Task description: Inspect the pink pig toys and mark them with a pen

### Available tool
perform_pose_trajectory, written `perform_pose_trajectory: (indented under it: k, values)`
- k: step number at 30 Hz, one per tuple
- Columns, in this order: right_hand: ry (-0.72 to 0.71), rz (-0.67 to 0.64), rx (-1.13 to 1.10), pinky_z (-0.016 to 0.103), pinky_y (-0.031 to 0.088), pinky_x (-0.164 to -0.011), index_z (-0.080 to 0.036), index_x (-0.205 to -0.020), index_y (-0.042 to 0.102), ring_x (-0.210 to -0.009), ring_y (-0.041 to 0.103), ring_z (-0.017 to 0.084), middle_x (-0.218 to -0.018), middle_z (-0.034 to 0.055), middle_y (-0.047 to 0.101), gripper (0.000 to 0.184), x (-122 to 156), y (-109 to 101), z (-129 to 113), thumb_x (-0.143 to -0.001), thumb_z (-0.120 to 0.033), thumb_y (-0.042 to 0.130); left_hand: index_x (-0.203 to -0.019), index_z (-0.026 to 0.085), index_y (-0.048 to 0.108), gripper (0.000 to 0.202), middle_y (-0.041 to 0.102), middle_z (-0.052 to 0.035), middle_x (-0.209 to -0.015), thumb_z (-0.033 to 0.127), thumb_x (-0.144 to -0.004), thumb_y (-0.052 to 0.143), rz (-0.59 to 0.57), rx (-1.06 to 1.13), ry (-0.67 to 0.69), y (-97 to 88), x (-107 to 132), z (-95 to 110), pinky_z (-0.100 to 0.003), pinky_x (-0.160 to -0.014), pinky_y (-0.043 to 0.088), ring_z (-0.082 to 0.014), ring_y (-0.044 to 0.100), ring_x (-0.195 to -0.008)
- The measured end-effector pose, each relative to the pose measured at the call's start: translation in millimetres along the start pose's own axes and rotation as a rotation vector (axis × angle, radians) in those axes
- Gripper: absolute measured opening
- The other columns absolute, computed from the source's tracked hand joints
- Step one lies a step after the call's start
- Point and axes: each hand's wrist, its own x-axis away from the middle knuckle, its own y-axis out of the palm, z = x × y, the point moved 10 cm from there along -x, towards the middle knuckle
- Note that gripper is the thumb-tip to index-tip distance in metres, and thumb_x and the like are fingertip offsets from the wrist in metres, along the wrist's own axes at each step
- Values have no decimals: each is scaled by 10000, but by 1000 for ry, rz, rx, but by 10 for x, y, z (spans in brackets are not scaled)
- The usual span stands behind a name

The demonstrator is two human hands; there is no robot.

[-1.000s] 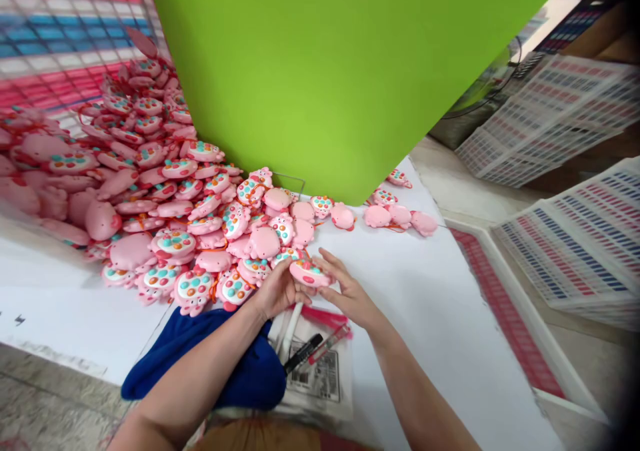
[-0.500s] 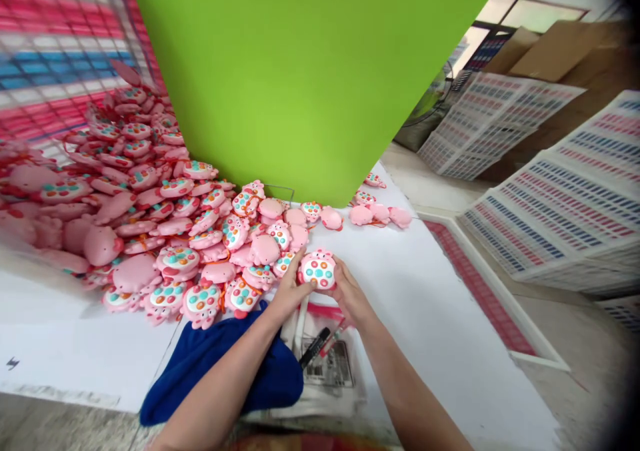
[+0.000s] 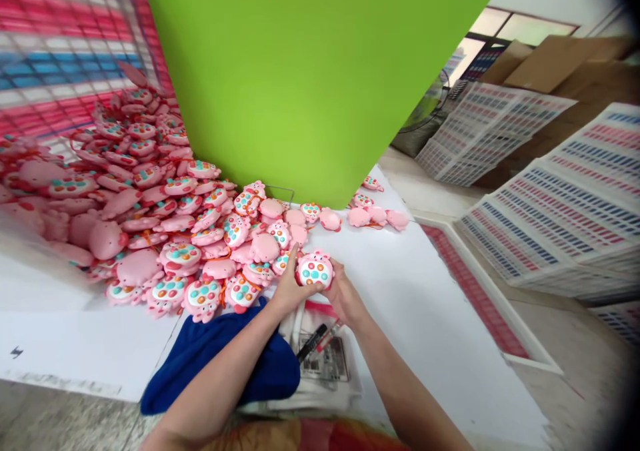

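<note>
From the head view, you have one pink toy (image 3: 315, 270) gripped between both hands, its face with the coloured buttons turned up toward you. Your left hand (image 3: 289, 289) clamps its left edge, thumb on top and fingers underneath; your right hand (image 3: 341, 292) closes on its right edge the same way. The toy is lifted just off the white sheet (image 3: 425, 304), at the near edge of the big heap of pink toys (image 3: 150, 191).

Take that heap as your landmark. It spreads left and away from your hands and climbs against the wire mesh (image 3: 60, 51). A few loose toys (image 3: 377, 215) lie right of it, under the green panel (image 3: 310, 71). Near of the heap, below your hands, sit a blue cloth (image 3: 235, 357) and a clear bag (image 3: 325, 364) with a black marker (image 3: 312, 343) on it. Well to the right of the heap, printed sheets (image 3: 550, 217) are stacked on the floor.

As for progress, only this single toy is in hand; the heap looks barely touched, and I see no separate batch of finished pieces, so most of the work seems left.
</note>
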Motion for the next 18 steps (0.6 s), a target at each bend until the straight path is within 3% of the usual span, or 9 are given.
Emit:
perform_pose_trajectory:
  k: [4, 7, 10, 14, 16, 18]
  values:
    - [14, -21, 22, 373, 503, -904, -279, -1267, 484, -1132, 567, 204, -1314, 52, 548, 636, 35, -38, 32, -800, -711, 453, -1498, 190, 137, 857, 370, -134, -1467, 387, -816, 618, -23, 26, 33, 65, 11, 45, -426, -1110, 310, -266, 385, -1331]
    - [-51, 24, 231, 346, 507, -880, -244, -1236, 501, -1062, 591, 200, -1238, 62, 592, 598, 29, -115, 1, -792, -643, 537, -1478, 189, 233, 757, 389, -113, -1461, 386, -841, 591, -6, -70, 71, 57, 21, 61, -412, -1140, 252, -262, 346, -1356]
    - [-135, 108, 503, 326, 496, -868, -201, -1187, 542, -987, 600, 204, -1123, 63, 641, 540, -10, -299, -129, -796, -572, 574, -1486, 199, 193, 798, 468, -134, -1386, 394, -833, 608, -49, -98, 47, 92, 26, -11, -421, -1033, 398, -263, 509, -1199]
    - [-122, 221, 621, 396, 467, -901, -185, -1221, 537, -973, 597, 243, -1096, 84, 646, 584, -114, -791, -322, -792, -581, 547, -1456, 197, 204, 722, 532, -149, -1260, 447, -868, 541, 1, -107, -13, 13, 15, -100, -362, -801, 521, -215, 612, -969]
    - [-114, 287, 728, 484, 379, -1006, -195, -1294, 489, -1069, 571, 279, -1154, 98, 628, 640, -192, -1020, -431, -785, -578, 549, -1402, 190, 273, 647, 546, -137, -1200, 472, -874, 517, 52, -76, -37, -53, 4, -113, -335, -740, 530, -196, 625, -906]
    - [-176, 361, 936, 570, 212, -1093, -211, -1363, 419, -1206, 495, 303, -1260, 108, 577, 669, -302, -1092, -580, -802, -558, 527, -1340, 190, 335, 581, 562, -109, -1121, 491, -873, 507, 84, -26, -61, -99, -8, -128, -321, -703, 532, -179, 634, -840]
